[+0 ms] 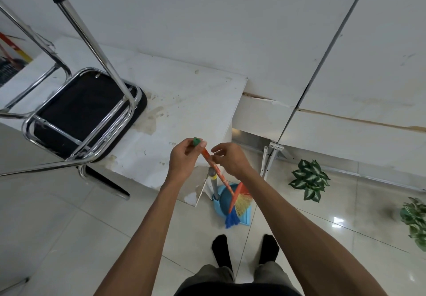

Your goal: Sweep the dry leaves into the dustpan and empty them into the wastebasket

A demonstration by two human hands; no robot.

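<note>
I look straight down at a broom [239, 200] with an orange handle, a green cap and blue and yellow bristles. Its head rests in a blue dustpan [222, 203] standing on the tiled floor beside the table's corner. The dustpan's grey upright handle [212, 180] has a yellow band. My left hand [184, 159] grips the broom handle just under the green cap. My right hand [231, 160] touches the handle a little lower with loosely curled fingers. No dry leaves and no wastebasket are in view.
A white table [184, 102] fills the middle, with a black chrome-framed chair [85, 113] upside down on it. Green leafy plants [309, 180] lie on the floor at right, another plant [415, 219] at the edge. My feet in black socks [222, 252] stand just behind the dustpan.
</note>
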